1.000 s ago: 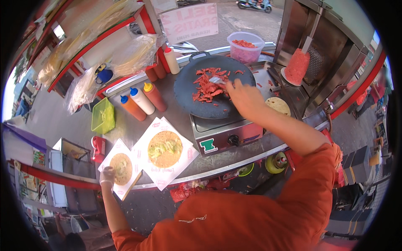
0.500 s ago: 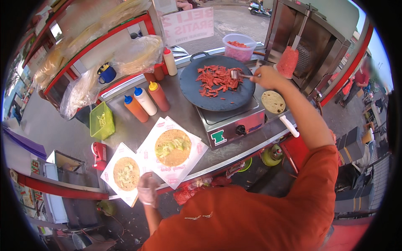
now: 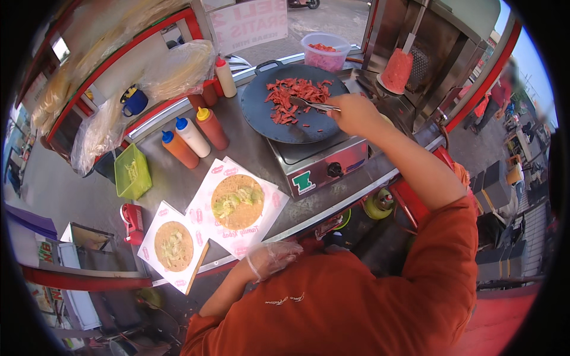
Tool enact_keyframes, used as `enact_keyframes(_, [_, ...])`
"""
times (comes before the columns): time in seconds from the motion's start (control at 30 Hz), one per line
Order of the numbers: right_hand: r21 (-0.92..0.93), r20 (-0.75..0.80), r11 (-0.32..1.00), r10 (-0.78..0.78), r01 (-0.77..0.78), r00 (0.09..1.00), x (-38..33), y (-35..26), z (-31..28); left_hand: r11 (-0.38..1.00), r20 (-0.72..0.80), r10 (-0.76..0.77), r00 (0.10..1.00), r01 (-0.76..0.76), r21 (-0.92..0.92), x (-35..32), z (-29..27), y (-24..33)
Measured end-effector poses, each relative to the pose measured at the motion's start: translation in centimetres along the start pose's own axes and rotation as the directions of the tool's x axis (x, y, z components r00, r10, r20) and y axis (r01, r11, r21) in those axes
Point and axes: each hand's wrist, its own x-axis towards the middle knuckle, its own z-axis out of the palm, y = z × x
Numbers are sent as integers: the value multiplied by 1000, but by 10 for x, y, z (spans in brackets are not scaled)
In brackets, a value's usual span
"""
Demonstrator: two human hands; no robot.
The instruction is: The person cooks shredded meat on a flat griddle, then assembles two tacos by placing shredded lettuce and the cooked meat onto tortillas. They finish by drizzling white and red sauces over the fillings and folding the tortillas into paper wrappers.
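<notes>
My right hand grips metal tongs whose tips reach into a heap of red meat strips on a round dark griddle. My left hand, in a clear plastic glove, rests with loosely bent fingers at the counter's near edge and holds nothing. Just beyond it lie two round flatbreads topped with shredded greens, the larger one and the smaller one, each on white printed paper.
Several sauce squeeze bottles stand left of the griddle. A green basket sits further left. A tub of red meat and a vertical meat spit are behind the griddle. Bagged flatbreads lie on the shelf.
My right hand with the tongs has moved from the griddle's right edge into the meat. My gloved left hand has shifted right along the counter's edge, closer to my body.
</notes>
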Motion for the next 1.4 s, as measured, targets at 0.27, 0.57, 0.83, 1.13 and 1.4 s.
enact_keyframes(0.27, [330,-17,937,-113,113,993,-32,99,4,775,-126,-587,800,509,-375,49,40,34])
enact_keyframes(0.57, [275,-81,859,469,-433,879,-157,290,52,686,-145,-453,880,240,-687,227,87,65])
enact_keyframes(0.83, [939,288,117,249,-324,924,-179,256,66,236,3,-418,909,112,-965,444,80,86])
enact_keyframes(1.13, [264,147,862,407,-433,901,-139,337,69,566,-400,-600,693,14,-824,369,58,158])
enact_keyframes(1.4, [190,84,918,339,-349,937,-128,300,55,625,-665,-645,376,-241,-742,256,48,164])
